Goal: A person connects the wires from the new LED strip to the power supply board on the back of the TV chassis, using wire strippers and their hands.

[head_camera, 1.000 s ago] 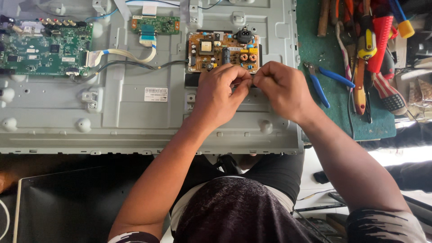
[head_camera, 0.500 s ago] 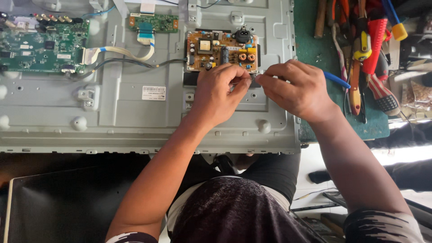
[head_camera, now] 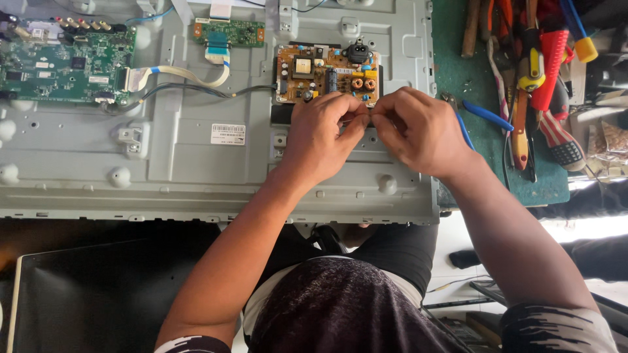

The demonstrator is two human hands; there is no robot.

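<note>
Both the left hand (head_camera: 320, 134) and right hand (head_camera: 415, 131) pinched together on something small, hidden between the fingertips, just below the orange power board (head_camera: 327, 75), which was mounted on the television's grey back panel (head_camera: 196, 163). The work looked midway; the boards remained exposed.

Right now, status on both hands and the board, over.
Left hand and right hand pinched together, fingertips meeting, at the near edge of the tan circuit board. What they pinch is hidden. Blue-handled pliers beside the right hand, untouched.
</note>
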